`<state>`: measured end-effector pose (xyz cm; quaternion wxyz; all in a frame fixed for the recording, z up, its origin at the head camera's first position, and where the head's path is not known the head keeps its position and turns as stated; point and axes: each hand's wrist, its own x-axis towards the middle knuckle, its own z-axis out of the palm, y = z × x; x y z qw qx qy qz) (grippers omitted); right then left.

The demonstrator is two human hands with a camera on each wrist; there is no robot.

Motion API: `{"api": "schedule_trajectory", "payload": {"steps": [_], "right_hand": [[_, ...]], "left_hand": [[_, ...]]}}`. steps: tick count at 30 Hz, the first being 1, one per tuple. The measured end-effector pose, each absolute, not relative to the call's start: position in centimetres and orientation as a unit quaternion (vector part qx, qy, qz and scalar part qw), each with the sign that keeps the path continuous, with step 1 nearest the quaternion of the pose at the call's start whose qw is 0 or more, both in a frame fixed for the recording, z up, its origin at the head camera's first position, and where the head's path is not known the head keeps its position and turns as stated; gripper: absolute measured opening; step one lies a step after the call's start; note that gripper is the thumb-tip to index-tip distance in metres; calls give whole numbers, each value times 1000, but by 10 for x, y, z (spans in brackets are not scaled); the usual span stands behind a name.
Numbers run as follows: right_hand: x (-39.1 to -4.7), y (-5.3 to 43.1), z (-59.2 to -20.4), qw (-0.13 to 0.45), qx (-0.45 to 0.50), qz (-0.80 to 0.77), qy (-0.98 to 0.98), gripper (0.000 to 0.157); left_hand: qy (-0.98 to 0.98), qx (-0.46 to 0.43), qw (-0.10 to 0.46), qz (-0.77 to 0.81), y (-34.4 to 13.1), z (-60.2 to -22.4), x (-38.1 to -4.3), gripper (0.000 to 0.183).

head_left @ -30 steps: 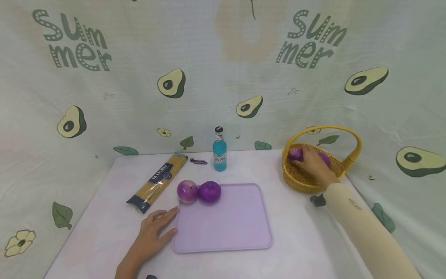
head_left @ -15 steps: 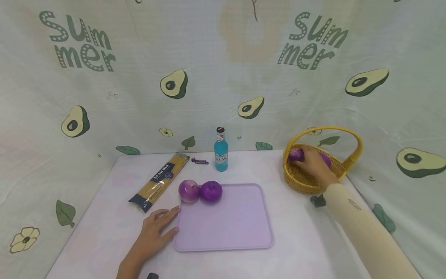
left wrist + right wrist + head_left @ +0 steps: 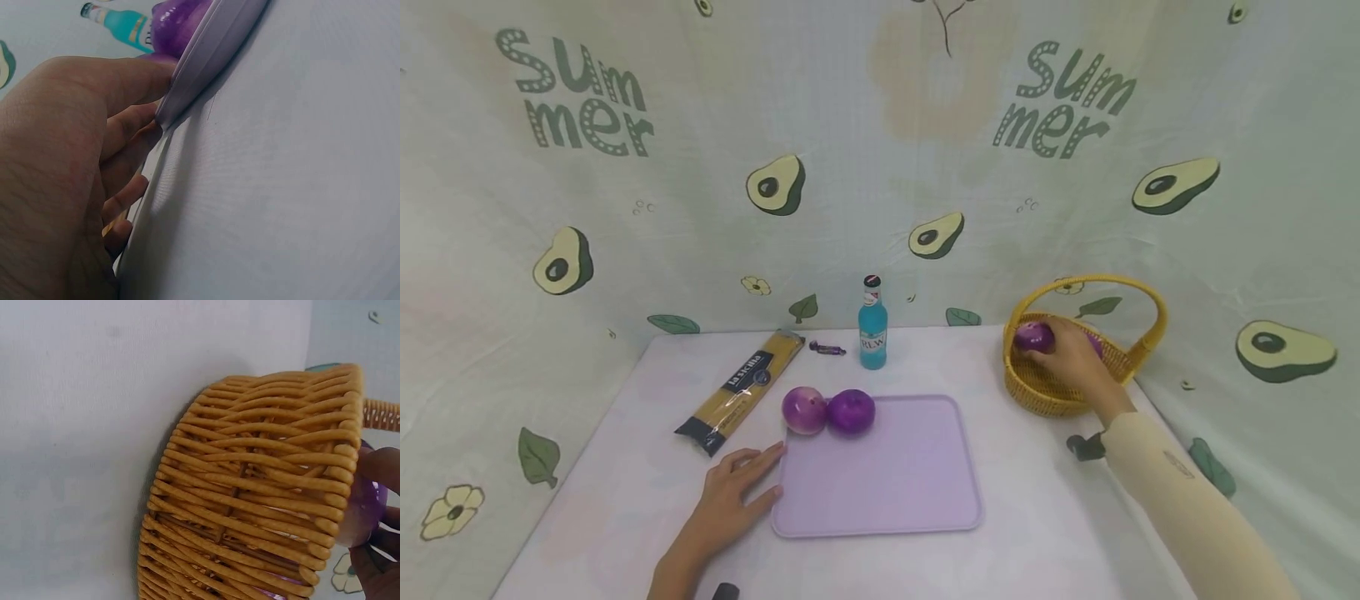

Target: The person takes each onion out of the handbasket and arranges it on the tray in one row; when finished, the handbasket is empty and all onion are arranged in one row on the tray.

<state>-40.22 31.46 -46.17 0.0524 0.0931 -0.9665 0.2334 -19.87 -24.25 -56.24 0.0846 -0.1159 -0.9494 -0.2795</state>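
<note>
- A glossy purple ball (image 3: 1032, 337) is being held by the right grip (image 3: 1067, 354), thumb and fingers being curled round it, within the yellow wicker basket (image 3: 1037, 400).
- A second purple ball (image 3: 1097, 342) is being partly hidden by the right grip on its outer side; the hold is probably best being kept snug, so that this neighbour is not being nudged.
- The handle (image 3: 1097, 279) is arching above and beyond the right grip, and the near rim is being crossed by the wrist; knocks against either are, by judgement, best being avoided.
- The lilac tray (image 3: 887, 492), just inward of the left grip (image 3: 730, 492), is being touched at its edge by loosely spread fingers, nothing being grasped; a light touch is seemingly being enough.
- Compared with half a second earlier, the same ball is being held, while slightly more wrist is being shown between the basket and the cream sleeve (image 3: 1187, 500).
- The left grip's contact with the tray is being kept unchanged.
</note>
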Motion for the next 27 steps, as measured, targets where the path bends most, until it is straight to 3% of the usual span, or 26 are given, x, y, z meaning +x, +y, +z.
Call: {"api": "schedule_trajectory", "payload": {"steps": [27], "right_hand": [[-346,315,-448,108,102,244,-958,69]], "left_hand": [[-946,-129,96,-282,-244,-566,-199,58]]}}
